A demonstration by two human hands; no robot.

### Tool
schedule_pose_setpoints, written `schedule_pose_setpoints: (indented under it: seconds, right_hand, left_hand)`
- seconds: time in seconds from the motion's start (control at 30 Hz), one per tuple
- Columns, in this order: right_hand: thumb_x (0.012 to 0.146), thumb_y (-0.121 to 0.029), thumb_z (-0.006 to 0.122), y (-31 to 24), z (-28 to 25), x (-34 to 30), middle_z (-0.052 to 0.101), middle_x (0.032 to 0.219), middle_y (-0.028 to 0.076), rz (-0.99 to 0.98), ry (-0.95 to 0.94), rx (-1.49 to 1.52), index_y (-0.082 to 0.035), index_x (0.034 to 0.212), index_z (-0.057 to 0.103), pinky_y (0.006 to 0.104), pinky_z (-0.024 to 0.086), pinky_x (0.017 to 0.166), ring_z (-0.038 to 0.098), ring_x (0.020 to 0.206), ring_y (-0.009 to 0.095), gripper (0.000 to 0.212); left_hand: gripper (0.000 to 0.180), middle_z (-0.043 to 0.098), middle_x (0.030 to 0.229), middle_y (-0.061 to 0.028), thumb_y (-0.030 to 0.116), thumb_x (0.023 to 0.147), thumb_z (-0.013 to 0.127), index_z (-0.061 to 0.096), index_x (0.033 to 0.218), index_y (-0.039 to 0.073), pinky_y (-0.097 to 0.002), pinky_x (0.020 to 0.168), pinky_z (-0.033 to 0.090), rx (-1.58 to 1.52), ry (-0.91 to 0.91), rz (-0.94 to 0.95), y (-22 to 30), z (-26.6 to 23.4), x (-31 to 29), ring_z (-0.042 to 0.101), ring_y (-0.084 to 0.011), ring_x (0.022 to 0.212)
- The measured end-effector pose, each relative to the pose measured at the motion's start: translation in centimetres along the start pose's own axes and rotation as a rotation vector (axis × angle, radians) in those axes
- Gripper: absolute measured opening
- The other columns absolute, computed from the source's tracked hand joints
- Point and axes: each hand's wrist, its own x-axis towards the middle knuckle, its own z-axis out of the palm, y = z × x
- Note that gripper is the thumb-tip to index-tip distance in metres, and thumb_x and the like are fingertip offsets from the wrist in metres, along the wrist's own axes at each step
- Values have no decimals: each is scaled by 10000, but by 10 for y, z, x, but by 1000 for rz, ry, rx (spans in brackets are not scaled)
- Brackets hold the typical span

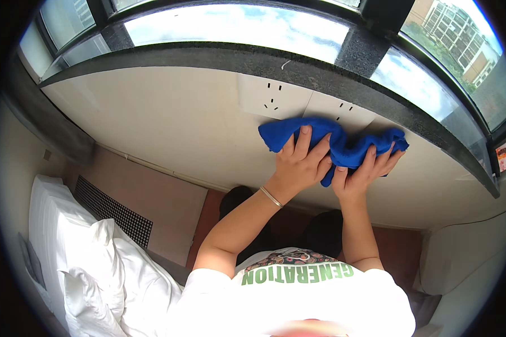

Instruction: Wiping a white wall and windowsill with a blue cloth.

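Note:
A bunched blue cloth [343, 147] lies against the pale wall, over the lower edges of two white wall sockets. My left hand [302, 164] presses its left half, fingers bent over the fabric, with a thin bangle on the wrist. On the cloth's right half, my right hand [361, 175] grips the folds, its thumb beside the hanging middle part. The left socket [274, 96] shows most of its slots; the right socket [340, 106] is partly covered by the cloth. Some fingertips are hidden in the folds.
Above the sockets juts a dark stone windowsill [219, 55] beneath framed windows. At the left stands a bed with white bedding [104, 275]. Near it on the floor is a pinkish-brown panel [168, 208] with a dark grid strip [113, 209]. A pale box-like unit [464, 253] stands at right.

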Motion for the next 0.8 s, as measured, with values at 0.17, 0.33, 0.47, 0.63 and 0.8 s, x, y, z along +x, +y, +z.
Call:
schedule_pose_setpoints:
  seconds: [0.17,0.33,0.47,0.63,0.8]
  right_hand:
    - [883,-477,447,-28,31,12,51,1498,298,152,-8,-168,-78,1417,313,716,46,967,21,1302,608,680]
    - [833,-486,562,-86,62,15,190,1425,308,-47,-81,-208,-73,1318,467,682,34,1000,36,1332,543,644]
    - [833,-511,559,-95,74,-3,322,1361,219,-271,-172,-103,-146,1214,568,660,-10,1014,87,1332,510,527]
    - [863,-523,506,-70,61,-5,322,1403,235,57,6,-54,-119,1290,507,642,-65,1018,85,1350,499,588]
    - [910,-527,388,-74,36,57,124,1426,406,206,51,160,-23,1387,373,630,-116,1013,-22,1368,513,694]
  left_hand:
    - [478,247,1488,-192,519,862,484,583,1229,229,-593,1063,108,101,62,-2,-47,-24,14,235,-437,1317]
    - [611,150,1486,-294,535,895,438,454,1355,133,-609,1074,37,160,86,-52,-107,-52,11,28,-480,1386]
    - [692,58,1474,-354,483,902,451,324,1408,28,-632,1061,39,203,1,-192,-106,-54,-7,15,-518,1369]
    - [591,26,1490,-332,374,911,448,361,1410,70,-645,1043,-45,12,77,-87,-80,-42,21,-39,-535,1363]
    - [592,118,1497,-297,376,917,449,336,1423,88,-638,1038,-70,170,-49,62,-45,-44,57,-27,-527,1369]
